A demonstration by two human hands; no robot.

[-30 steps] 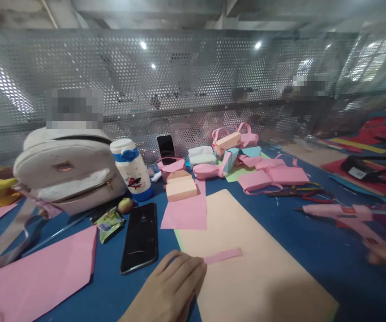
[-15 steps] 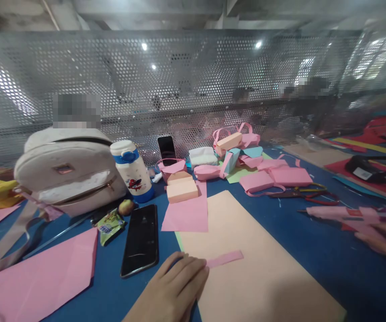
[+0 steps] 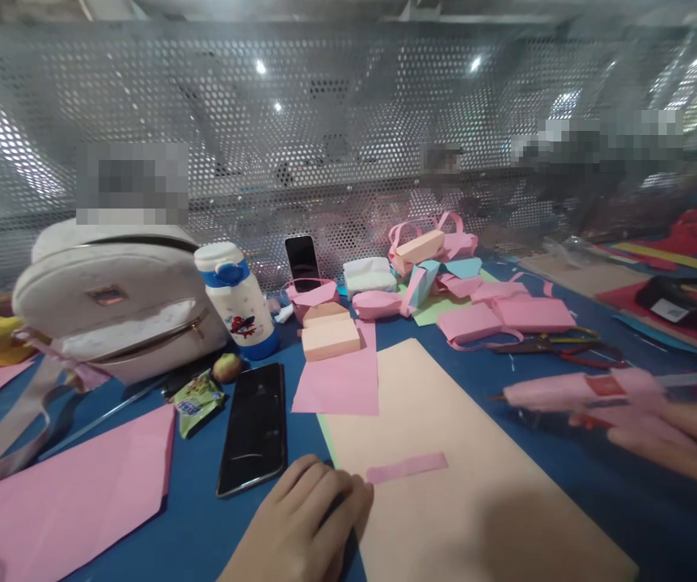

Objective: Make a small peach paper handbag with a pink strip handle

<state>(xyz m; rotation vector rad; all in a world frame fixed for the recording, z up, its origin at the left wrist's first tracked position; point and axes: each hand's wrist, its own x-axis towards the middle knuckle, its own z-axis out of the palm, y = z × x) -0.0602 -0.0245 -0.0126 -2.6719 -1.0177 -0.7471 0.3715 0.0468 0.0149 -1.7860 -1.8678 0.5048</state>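
My left hand (image 3: 312, 513), its fingers curled together, rests at the left edge of a large peach sheet (image 3: 445, 436). Its fingertips meet the left end of a narrow pink paper strip (image 3: 409, 467); whether they pinch it is hard to see. At the right, my right hand (image 3: 682, 444) is wrapped round the handle of a pink glue gun (image 3: 585, 391), whose nozzle points left above the blue table. A pink sheet (image 3: 340, 388) overlaps the top of the peach one, with a small peach paper box (image 3: 330, 339) on it.
Left of the sheets lie a black phone (image 3: 255, 428), a green snack packet (image 3: 199, 402), a bottle (image 3: 239, 303) and a white backpack (image 3: 118, 299). Pink paper bags (image 3: 530, 314) and pliers (image 3: 567, 347) are at the back right. A perforated metal screen (image 3: 336, 105) stands behind.
My right hand has brought the glue gun leftward, further into view. My left hand has stayed nearly in place beside the strip, and the view has shifted slightly.
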